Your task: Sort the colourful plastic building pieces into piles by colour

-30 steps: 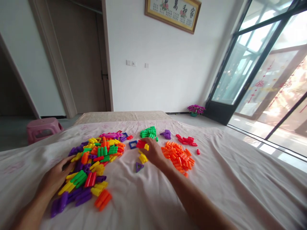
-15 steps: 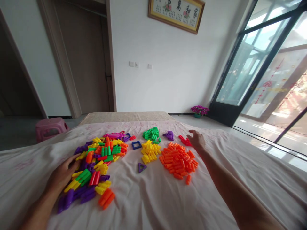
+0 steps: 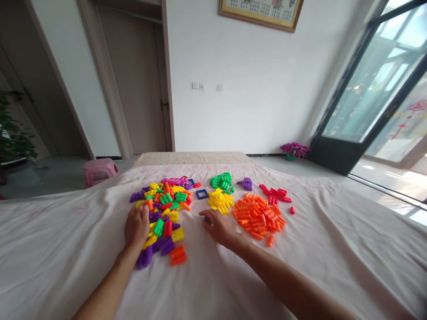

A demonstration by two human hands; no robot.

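My left hand (image 3: 136, 226) is at the left edge of a mixed heap of plastic building pieces (image 3: 167, 206). Its fingers are curled in against the heap beside an orange piece (image 3: 149, 204); what lies inside them is hidden. My right hand (image 3: 219, 227) reaches leftward over the cloth with its fingers apart and no piece held. Partly under it shows a purple triangle piece (image 3: 207, 219). Close to this hand are a yellow pile (image 3: 220, 201) and a larger orange pile (image 3: 258, 215).
Green pieces (image 3: 220, 180), purple pieces (image 3: 246, 183) and red pieces (image 3: 276, 194) lie in separate piles farther back. A blue square frame (image 3: 202, 194) is left of the yellow pile. A wrinkled pale cloth (image 3: 213, 284) covers the surface. A pink stool (image 3: 100, 171) stands beyond it.
My right hand has moved left, from the red pieces to the purple triangle. More red pieces are visible at its former place. My left hand's fingers have curled in, and the view has shifted left.
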